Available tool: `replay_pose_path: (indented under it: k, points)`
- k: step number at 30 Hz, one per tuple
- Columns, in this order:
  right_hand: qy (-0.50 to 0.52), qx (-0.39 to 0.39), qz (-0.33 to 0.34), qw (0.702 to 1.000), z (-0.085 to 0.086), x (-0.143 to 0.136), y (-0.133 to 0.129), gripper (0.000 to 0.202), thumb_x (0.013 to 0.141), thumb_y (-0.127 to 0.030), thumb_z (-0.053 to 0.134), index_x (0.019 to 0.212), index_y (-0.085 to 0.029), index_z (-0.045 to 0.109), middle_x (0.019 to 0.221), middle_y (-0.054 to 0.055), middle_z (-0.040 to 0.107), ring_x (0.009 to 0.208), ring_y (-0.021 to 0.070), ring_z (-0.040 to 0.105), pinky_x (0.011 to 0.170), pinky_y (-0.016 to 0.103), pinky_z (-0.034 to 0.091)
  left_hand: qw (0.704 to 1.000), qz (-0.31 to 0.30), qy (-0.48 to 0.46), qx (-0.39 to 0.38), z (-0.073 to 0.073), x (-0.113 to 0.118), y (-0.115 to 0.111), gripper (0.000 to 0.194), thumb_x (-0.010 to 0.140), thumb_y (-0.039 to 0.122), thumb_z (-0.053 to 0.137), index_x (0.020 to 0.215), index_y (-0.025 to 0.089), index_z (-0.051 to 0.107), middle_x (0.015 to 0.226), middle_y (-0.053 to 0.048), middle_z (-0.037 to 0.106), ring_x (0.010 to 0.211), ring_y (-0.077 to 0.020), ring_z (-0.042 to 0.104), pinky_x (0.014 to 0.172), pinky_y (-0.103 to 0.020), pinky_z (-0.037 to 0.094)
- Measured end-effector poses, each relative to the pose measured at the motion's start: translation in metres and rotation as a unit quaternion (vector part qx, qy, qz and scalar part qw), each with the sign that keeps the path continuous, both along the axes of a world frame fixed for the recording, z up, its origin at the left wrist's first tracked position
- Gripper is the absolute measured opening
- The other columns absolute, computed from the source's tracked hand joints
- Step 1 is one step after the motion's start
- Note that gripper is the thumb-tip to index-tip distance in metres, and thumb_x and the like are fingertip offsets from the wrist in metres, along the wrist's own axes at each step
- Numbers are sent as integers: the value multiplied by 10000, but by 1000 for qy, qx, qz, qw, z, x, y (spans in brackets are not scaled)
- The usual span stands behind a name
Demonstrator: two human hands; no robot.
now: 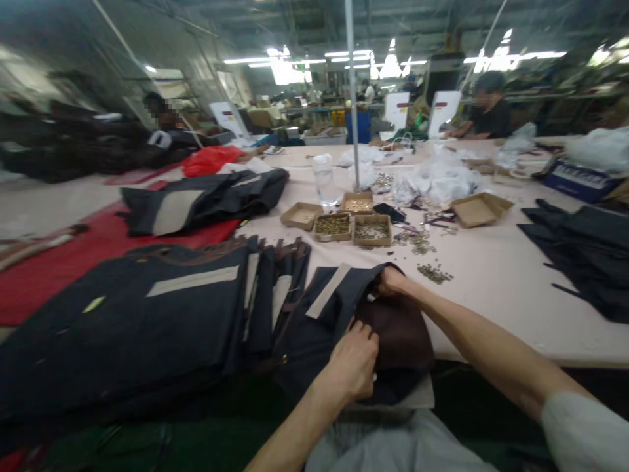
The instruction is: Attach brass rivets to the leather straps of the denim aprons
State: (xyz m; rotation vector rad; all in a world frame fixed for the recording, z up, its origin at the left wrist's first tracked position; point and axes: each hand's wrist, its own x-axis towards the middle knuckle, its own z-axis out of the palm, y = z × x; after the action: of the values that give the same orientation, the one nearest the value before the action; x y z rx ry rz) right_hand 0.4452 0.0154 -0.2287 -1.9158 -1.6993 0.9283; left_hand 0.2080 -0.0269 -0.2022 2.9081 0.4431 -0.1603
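A dark navy fabric piece (339, 298) with a beige strip lies at the table's front edge, with a dark brown panel (400, 331) showing on its right side. My left hand (354, 359) is closed on the fabric piece near the fold where navy meets brown. Farther back, my right hand (392, 282) grips the upper edge of the same piece; its fingertips are partly hidden by the cloth. Whether it is a bag or a garment I cannot tell. Beside it on the left lies a stack of similar navy pieces (191, 314) with beige strips and brown trim.
Small metal parts fill cardboard trays (372, 231) behind my hands, and a loose pile of metal parts (435, 273) lies nearby. A clear plastic jar (325, 180) stands beside a metal pole (352, 98). More dark fabric (584, 252) lies at right. Other people sit farther back.
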Motion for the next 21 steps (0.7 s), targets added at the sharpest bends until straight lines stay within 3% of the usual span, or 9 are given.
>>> replay_pose_path:
  k: [4, 7, 10, 13, 15, 17, 21]
  points:
    - [-67, 5, 16, 998, -16, 4, -22, 167, 666, -165, 746, 826, -125, 722, 788, 86, 725, 744, 203, 628, 656, 257, 458, 998, -7, -10, 60, 12, -19, -10, 156, 733, 197, 726, 882, 155, 702, 958, -123, 662, 1053, -301, 583, 1181, -476, 317]
    - [-76, 40, 70, 994, -8, 18, -44, 184, 704, -141, 677, 884, -154, 715, 778, 47, 712, 703, 179, 623, 627, 245, 437, 994, -15, -41, 103, 23, -35, -16, 87, 841, 160, 627, 892, 159, 698, 956, -110, 646, 1030, -273, 581, 1165, -470, 348]
    - [-114, 186, 30, 976, 9, 30, -62, 201, 785, -238, 657, 973, -173, 691, 836, 54, 693, 753, 198, 616, 682, 277, 455, 989, -16, -76, 125, 26, -49, -25, 110, 865, 116, 593, 897, 162, 688, 1010, -109, 638, 1103, -270, 569, 1163, -470, 363]
    - [-212, 297, -6, 931, 12, 33, -65, 453, 742, -346, 746, 1146, -155, 670, 1097, 146, 673, 994, 288, 600, 841, 361, 468, 983, -28, -115, 137, 21, -57, -42, 136, 889, 111, 563, 938, 145, 685, 1040, -119, 637, 1212, -288, 538, 1194, -494, 329]
    - [-234, 286, 28, 929, 1, 33, -62, 456, 747, -310, 732, 1176, -164, 686, 1144, 152, 664, 1032, 293, 597, 878, 367, 461, 981, -39, -129, 141, 17, -62, -58, 157, 919, 127, 532, 963, 129, 684, 1025, -130, 636, 1216, -298, 539, 1180, -504, 346]
    - [-223, 261, 50, 938, -16, 32, -59, 319, 788, -228, 650, 1092, -179, 733, 1051, 113, 688, 956, 252, 623, 845, 332, 463, 981, -41, -133, 136, 14, -68, -76, 178, 938, 144, 512, 985, 118, 681, 986, -133, 633, 1124, -291, 575, 1113, -503, 413]
    - [-181, 294, -12, 938, -38, 33, -56, 248, 821, -203, 575, 974, -165, 767, 932, 83, 702, 849, 217, 647, 761, 300, 468, 984, -17, -147, 100, 5, -87, -106, 193, 946, 153, 491, 976, 120, 679, 907, -121, 632, 956, -257, 598, 982, -484, 492]
